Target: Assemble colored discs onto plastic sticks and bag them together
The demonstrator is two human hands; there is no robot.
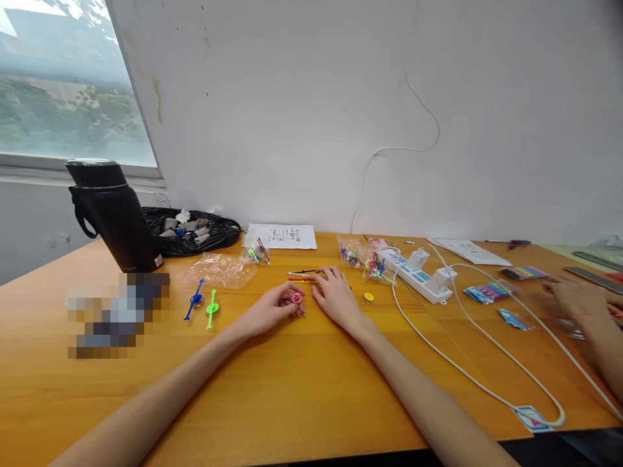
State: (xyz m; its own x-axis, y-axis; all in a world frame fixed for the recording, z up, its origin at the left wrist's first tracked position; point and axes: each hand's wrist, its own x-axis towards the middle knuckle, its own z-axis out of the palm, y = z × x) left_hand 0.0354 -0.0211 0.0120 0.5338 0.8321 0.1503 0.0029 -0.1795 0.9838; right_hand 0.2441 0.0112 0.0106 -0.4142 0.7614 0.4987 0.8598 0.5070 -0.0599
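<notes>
Hands at a small pink disc on the bench

The left hand pinched the pink disc in its fingers just above the bench; the right hand lay flat, fingers together, touching an orange stick.

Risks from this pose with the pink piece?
1. The left hand pinches the small pink disc only at the fingertips; it might slip and roll across the table.
2. The right hand lies over the thin red stick and may flick it away.
3. The loose yellow disc sits near the right wrist, easy to knock.
</notes>
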